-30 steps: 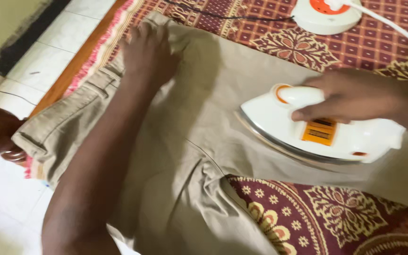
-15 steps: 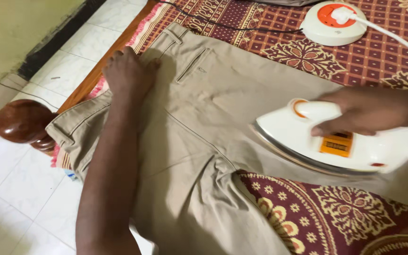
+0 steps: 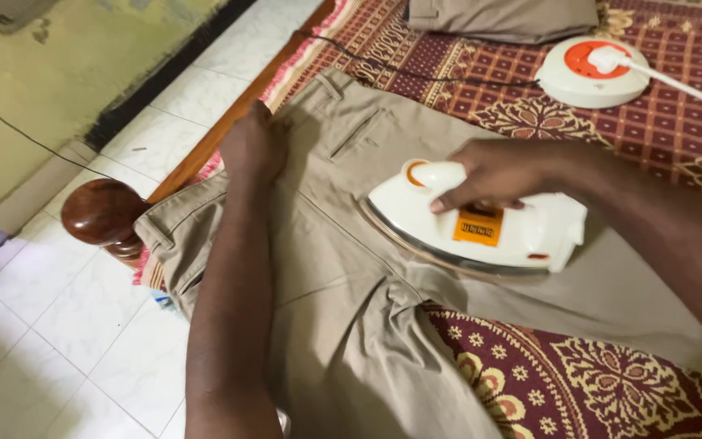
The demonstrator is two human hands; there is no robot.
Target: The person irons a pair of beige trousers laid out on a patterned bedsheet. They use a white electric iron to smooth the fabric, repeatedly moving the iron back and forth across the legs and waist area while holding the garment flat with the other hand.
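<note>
Bed (image 3: pixel 205 158) w/ wooden edge and round knob post (image 3: pixel 103 213) is covered by a maroon patterned cloth (image 3: pixel 578 382). On the cloth, beige trousers (image 3: pixel 343 268) are spread flat, waist hanging over the bed edge. A folded beige garment (image 3: pixel 501 16), a round white-orange socket box (image 3: pixel 591 71) and a black cord (image 3: pixel 416 75) are laid further back.
</note>
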